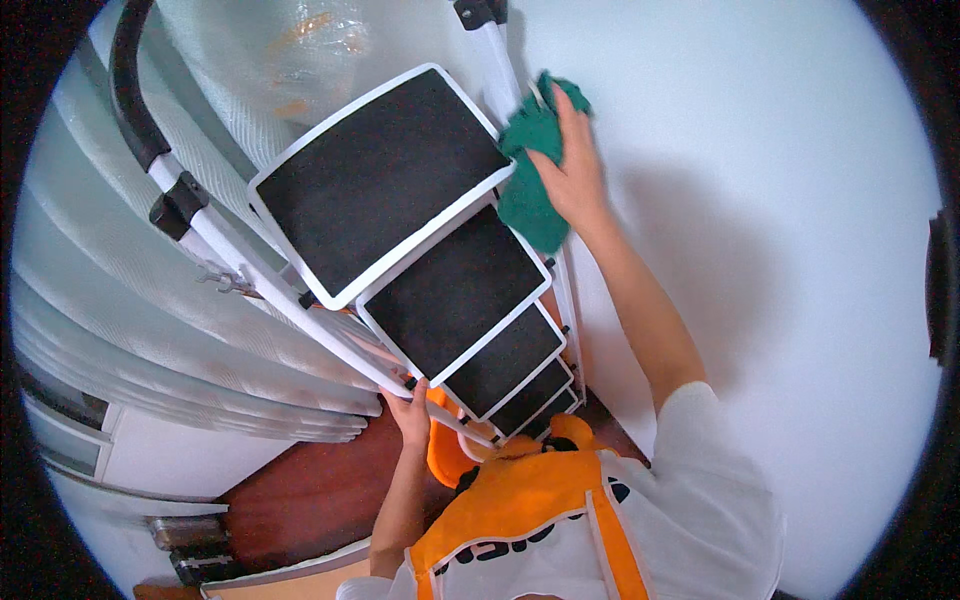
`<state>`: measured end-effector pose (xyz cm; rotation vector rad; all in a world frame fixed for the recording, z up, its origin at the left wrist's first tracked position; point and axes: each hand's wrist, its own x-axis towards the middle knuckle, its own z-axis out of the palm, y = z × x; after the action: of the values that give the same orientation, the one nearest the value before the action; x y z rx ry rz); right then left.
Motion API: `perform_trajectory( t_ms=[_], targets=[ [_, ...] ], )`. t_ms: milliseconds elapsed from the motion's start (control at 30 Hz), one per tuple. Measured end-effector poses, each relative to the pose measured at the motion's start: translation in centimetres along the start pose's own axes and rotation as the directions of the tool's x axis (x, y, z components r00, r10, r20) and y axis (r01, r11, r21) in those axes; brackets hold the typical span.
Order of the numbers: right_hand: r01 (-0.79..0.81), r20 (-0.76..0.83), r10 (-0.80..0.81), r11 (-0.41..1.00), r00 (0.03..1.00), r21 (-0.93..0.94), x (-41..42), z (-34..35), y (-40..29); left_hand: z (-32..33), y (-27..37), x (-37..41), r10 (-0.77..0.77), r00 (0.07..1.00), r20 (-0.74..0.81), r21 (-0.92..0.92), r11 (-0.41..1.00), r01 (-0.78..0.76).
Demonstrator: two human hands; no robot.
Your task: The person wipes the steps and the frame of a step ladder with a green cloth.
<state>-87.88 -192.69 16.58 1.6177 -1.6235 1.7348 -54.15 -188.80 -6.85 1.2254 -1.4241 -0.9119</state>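
A white stepladder [338, 300] with black-matted treads stands before me, seen from above. My right hand [571, 161] holds a bunched green cloth [534, 202] against the ladder's right rail, beside the top tread [382, 180]. It lies close to the white wall [810, 225], though I cannot tell whether the cloth touches the wall. Lower down, my left hand [409, 409] grips the ladder's left rail [330, 337] near the second tread [459, 292]. The fingers' far side is hidden behind the rail.
Pleated pale curtain or sheeting [150, 262] hangs at the left, near the ladder's black handrail [135, 97]. Clear plastic wrap [315, 45] is above it. Below are an orange container [448, 457] and dark red floor [315, 487]. Dark boxy objects [191, 544] sit lower left.
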Motion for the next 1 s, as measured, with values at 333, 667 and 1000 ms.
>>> perform_trajectory(
  t_ms=[333, 667, 1000],
  targets=[
    [-0.166, -0.013, 0.166, 0.985, 0.986, -0.041, -6.1, 4.1, 6.1, 0.4, 0.2, -0.3, -0.059, 0.998, -0.033, -0.087, 0.995, 0.056],
    [-0.496, 0.109, 0.487, 0.865, 0.866, 0.075, -18.8, 3.6, 12.7, 0.2, -0.9, -0.2, -0.074, 0.997, -0.031, -0.068, 0.995, 0.071],
    [-0.712, 0.351, 0.81, 0.583, 0.47, -0.392, -28.9, -0.1, 15.1, 0.2, -1.1, 0.0, -0.087, 0.996, -0.016, -0.127, 0.988, 0.084]
  ],
)
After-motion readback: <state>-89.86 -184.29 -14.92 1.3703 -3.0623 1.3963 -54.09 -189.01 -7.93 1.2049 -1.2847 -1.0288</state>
